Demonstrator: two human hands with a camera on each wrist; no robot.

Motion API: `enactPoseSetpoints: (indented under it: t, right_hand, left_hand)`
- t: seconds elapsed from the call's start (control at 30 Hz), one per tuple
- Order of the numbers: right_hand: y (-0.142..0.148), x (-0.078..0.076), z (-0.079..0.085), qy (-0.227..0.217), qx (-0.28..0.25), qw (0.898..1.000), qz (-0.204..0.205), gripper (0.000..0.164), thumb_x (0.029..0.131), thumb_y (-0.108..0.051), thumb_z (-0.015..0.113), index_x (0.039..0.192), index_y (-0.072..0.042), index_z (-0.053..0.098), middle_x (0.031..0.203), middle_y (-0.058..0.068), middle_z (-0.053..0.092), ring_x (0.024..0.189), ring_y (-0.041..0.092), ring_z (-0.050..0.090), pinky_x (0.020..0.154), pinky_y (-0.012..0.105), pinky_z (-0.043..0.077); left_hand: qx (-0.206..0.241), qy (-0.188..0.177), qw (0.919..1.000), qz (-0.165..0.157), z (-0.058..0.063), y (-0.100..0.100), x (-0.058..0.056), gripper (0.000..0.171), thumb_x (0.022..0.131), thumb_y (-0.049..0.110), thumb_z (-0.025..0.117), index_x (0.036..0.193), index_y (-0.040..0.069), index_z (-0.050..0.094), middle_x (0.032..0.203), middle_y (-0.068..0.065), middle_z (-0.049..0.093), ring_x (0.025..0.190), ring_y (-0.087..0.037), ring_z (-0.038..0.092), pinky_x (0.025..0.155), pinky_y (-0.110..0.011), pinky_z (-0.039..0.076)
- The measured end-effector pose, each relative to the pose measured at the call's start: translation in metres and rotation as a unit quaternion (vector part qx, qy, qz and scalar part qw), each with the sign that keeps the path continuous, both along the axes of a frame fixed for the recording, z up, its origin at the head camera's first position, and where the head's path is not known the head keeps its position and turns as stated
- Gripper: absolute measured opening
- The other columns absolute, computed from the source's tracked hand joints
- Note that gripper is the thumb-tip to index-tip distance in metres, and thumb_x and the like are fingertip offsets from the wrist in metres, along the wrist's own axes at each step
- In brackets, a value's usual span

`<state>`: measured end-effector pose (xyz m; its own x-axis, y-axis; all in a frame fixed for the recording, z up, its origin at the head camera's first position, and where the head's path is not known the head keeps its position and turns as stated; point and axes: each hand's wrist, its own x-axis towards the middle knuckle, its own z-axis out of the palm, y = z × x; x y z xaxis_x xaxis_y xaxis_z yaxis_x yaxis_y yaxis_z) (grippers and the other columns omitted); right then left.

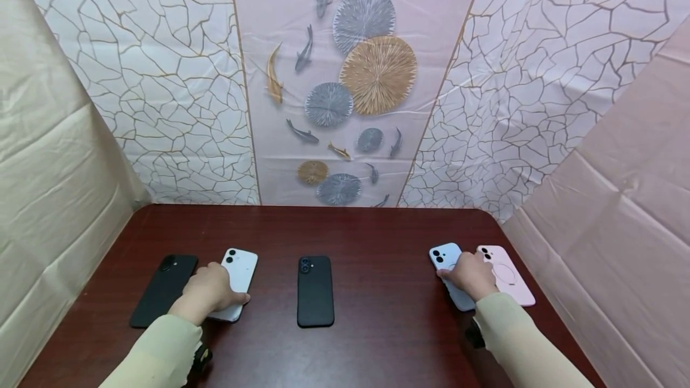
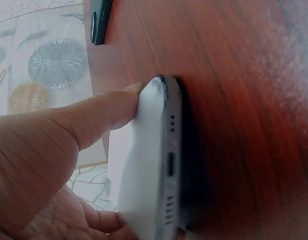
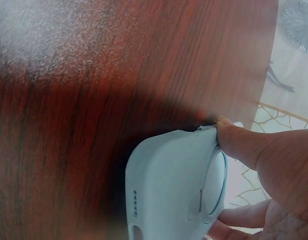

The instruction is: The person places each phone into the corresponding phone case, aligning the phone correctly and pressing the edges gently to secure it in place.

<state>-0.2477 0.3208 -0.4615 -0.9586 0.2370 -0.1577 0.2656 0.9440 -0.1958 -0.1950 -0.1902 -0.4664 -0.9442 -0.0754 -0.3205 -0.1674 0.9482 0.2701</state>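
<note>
Simultaneously, two phones are gripped by a person's bare hands above a glossy, dark red-brown wooden table [image 1: 372, 298]. Toward nine o'clock on the tabletop, a white, rounded-corner phone [image 1: 241, 271] is grasped by the left hand [image 1: 207, 287], its thumb pressed to the edge facing three o'clock and its fingers bent along the opposite edge. Toward three o'clock, a pale blue phone [image 1: 451, 251] is held by the right hand [image 1: 471, 274], its thumb set on the edge facing nine o'clock and its fingers curled at the other side. Whether either phone is lifted clear of the wood cannot be told. Between the two, a matte black phone [image 1: 315, 296] is seen untouched, its camera end pointed at twelve o'clock. A second black phone [image 1: 164, 292] is placed at nine o'clock from the white one, and a light pink phone marked with a thin ring [image 1: 509, 278] is set just beside the blue one, at its three o'clock. Both forearms are clothed in pale sleeves [image 1: 156, 355]. At twelve o'clock, the table is backed by a fabric panel printed with fish and round discs [image 1: 280, 11].
</note>
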Motion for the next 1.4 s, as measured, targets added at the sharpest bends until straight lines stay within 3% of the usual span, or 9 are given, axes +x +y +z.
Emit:
enactPoseSetpoints:
  t: [0.13,0.27,0.5,0.67,0.87,0.97,1.13,1.27,1.4]
  right_hand:
    - [0.0,0.001,-0.001,0.008,-0.008,1.0,-0.016,0.091,0.077,-0.044,0.079,0.123,0.022,0.036,0.115,0.045,0.036,0.105,0.06,0.04,0.075,0.059,0.043]
    - [0.002,0.002,-0.001,0.015,-0.014,1.0,-0.011,0.088,0.077,-0.044,0.079,0.12,0.018,0.035,0.107,0.041,0.046,0.095,0.056,0.049,0.07,0.056,0.045]
    - [0.006,0.002,0.004,0.034,-0.032,0.999,0.016,0.068,0.086,-0.035,0.071,0.115,0.019,0.041,0.096,0.034,0.054,0.082,0.044,0.058,0.061,0.05,0.048]
    - [0.003,0.001,0.013,0.035,-0.04,0.998,0.033,0.047,0.093,-0.023,0.059,0.109,0.02,0.048,0.094,0.031,0.057,0.076,0.036,0.056,0.06,0.047,0.048]
    - [-0.001,0.001,0.022,0.032,-0.044,0.997,0.047,0.035,0.094,-0.016,0.05,0.105,0.018,0.05,0.089,0.026,0.057,0.072,0.034,0.054,0.06,0.044,0.046]
    - [-0.002,0.002,0.024,0.032,-0.052,0.997,0.051,0.026,0.094,-0.014,0.047,0.094,0.011,0.053,0.082,0.021,0.056,0.069,0.032,0.054,0.059,0.043,0.046]
    - [-0.002,0.001,0.026,0.027,-0.067,0.996,0.053,0.023,0.095,-0.012,0.044,0.075,-0.002,0.049,0.075,0.016,0.054,0.065,0.03,0.053,0.057,0.041,0.045]
    - [-0.003,0.001,0.027,0.023,-0.074,0.996,0.051,0.025,0.096,-0.013,0.045,0.073,-0.004,0.047,0.075,0.016,0.053,0.065,0.029,0.052,0.056,0.04,0.044]
    - [-0.004,0.001,0.027,0.029,-0.074,0.996,0.051,0.026,0.096,-0.013,0.046,0.071,-0.005,0.045,0.073,0.015,0.052,0.064,0.028,0.051,0.054,0.038,0.043]
  left_hand:
    - [0.012,0.029,0.9995,0.001,-0.003,0.001,0.002,0.095,0.07,0.048,0.083,0.112,-0.026,0.038,0.094,-0.032,0.045,0.078,-0.034,0.051,0.07,-0.046,0.049]
    - [0.017,0.05,0.9986,0.007,-0.007,0.0,0.002,0.094,0.073,0.049,0.08,0.11,-0.026,0.036,0.092,-0.032,0.044,0.074,-0.033,0.052,0.068,-0.045,0.049]
    - [0.039,0.057,0.9971,0.032,-0.008,-0.007,0.0,0.067,0.095,0.035,0.059,0.114,-0.026,0.038,0.097,-0.035,0.049,0.083,-0.041,0.056,0.072,-0.051,0.049]
    - [0.05,0.053,0.9969,0.029,-0.006,-0.009,-0.001,0.051,0.099,0.02,0.049,0.115,-0.027,0.038,0.102,-0.037,0.051,0.095,-0.048,0.055,0.078,-0.054,0.047]
    - [0.07,0.05,0.9962,0.015,-0.003,-0.009,-0.003,0.042,0.099,0.009,0.042,0.115,-0.029,0.036,0.092,-0.031,0.056,0.088,-0.041,0.061,0.072,-0.049,0.051]
    - [0.101,0.045,0.9937,0.022,-0.002,-0.01,-0.003,0.041,0.1,0.009,0.039,0.117,-0.028,0.036,0.095,-0.032,0.057,0.089,-0.038,0.062,0.07,-0.047,0.051]
    - [0.151,0.043,0.9871,0.031,-0.003,-0.013,-0.003,0.03,0.101,0.01,0.038,0.109,-0.019,0.045,0.097,-0.026,0.056,0.088,-0.031,0.058,0.068,-0.041,0.05]
    - [0.184,0.047,0.9811,0.039,-0.003,-0.013,-0.001,0.021,0.102,0.01,0.04,0.097,-0.009,0.045,0.085,-0.017,0.051,0.077,-0.026,0.052,0.061,-0.035,0.044]
    - [0.198,0.05,0.978,0.046,-0.004,-0.012,0.0,0.02,0.103,0.012,0.04,0.095,-0.006,0.043,0.081,-0.014,0.047,0.072,-0.024,0.048,0.059,-0.033,0.041]
